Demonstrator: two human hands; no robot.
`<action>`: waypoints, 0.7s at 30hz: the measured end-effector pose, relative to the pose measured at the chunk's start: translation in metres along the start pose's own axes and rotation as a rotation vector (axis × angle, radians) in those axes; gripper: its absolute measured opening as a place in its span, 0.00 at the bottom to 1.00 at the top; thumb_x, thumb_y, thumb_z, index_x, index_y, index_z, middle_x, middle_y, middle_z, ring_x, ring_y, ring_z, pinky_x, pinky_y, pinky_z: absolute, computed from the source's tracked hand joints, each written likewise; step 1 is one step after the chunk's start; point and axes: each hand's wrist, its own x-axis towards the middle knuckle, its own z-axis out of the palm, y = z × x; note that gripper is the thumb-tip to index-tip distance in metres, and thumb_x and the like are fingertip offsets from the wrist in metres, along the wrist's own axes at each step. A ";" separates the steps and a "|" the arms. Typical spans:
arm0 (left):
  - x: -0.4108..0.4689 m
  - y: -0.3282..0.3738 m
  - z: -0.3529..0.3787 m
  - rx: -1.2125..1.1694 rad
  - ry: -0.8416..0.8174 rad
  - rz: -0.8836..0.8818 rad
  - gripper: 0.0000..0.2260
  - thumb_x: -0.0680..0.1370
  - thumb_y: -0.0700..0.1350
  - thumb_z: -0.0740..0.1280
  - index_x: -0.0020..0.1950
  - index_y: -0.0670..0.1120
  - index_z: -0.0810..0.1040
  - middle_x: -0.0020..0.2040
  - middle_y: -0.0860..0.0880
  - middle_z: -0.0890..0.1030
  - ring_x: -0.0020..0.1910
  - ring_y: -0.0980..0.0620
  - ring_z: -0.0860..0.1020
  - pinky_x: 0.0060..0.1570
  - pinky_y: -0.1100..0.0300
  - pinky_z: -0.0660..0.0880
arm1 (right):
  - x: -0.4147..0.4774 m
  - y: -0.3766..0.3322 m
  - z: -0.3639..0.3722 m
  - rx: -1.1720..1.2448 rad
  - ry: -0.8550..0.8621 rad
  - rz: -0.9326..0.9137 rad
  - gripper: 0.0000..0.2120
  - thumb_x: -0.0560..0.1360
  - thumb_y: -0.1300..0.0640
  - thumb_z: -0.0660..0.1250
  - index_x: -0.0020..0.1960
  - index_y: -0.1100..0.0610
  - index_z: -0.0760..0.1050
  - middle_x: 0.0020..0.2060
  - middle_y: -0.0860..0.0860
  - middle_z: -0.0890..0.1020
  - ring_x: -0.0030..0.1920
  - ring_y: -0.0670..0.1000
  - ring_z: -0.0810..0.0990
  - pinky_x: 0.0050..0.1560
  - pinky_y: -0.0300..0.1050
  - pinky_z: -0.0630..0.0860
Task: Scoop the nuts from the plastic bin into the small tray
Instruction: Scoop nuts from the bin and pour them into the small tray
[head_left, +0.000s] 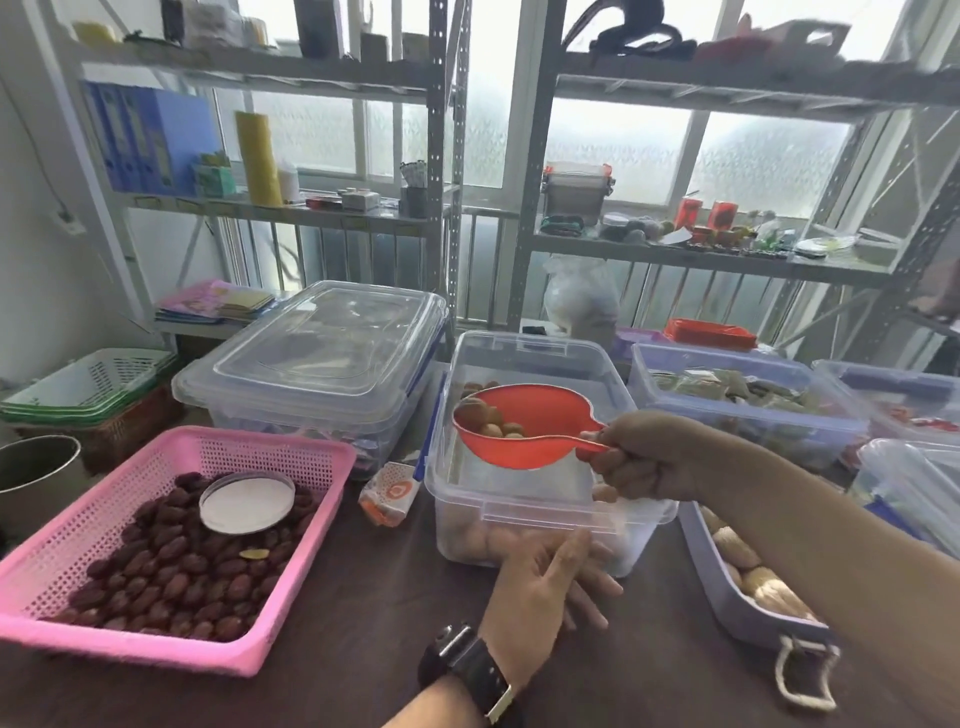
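right hand (644, 457) grips red scoop (519, 423) of nuts (493, 422) above plastic bin (540, 499); left hand (540, 597) open beside it.

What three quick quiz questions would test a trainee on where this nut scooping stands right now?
1. True or false: the red scoop is empty.
2. Which hand holds the scoop's handle? A) left hand B) right hand C) neither
3. Fill in: the small white tray sits on dark dried fruit inside the ____ basket.

Key
1. False: it holds a few nuts, above the clear plastic bin.
2. B: the right hand grips the handle; the left hand rests open against the bin's front wall.
3. pink
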 end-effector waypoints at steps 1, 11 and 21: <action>0.000 0.000 0.001 0.017 -0.003 0.005 0.22 0.75 0.64 0.60 0.48 0.49 0.84 0.42 0.42 0.87 0.30 0.45 0.82 0.25 0.61 0.68 | -0.006 -0.002 -0.002 0.023 -0.003 -0.033 0.17 0.83 0.62 0.47 0.39 0.61 0.68 0.19 0.48 0.63 0.15 0.42 0.56 0.16 0.30 0.52; 0.002 -0.009 0.055 0.324 -0.267 -0.021 0.30 0.79 0.63 0.59 0.78 0.54 0.62 0.76 0.56 0.67 0.73 0.67 0.64 0.76 0.58 0.60 | -0.107 0.018 -0.085 0.055 0.184 -0.217 0.16 0.81 0.64 0.47 0.37 0.61 0.66 0.19 0.48 0.63 0.13 0.41 0.55 0.15 0.26 0.52; 0.046 -0.025 0.118 0.355 -0.289 -0.034 0.57 0.67 0.66 0.73 0.80 0.54 0.36 0.80 0.58 0.52 0.77 0.65 0.54 0.78 0.59 0.53 | -0.162 0.097 -0.140 -0.173 0.681 -0.111 0.15 0.82 0.58 0.56 0.38 0.61 0.67 0.18 0.50 0.64 0.15 0.44 0.56 0.17 0.30 0.53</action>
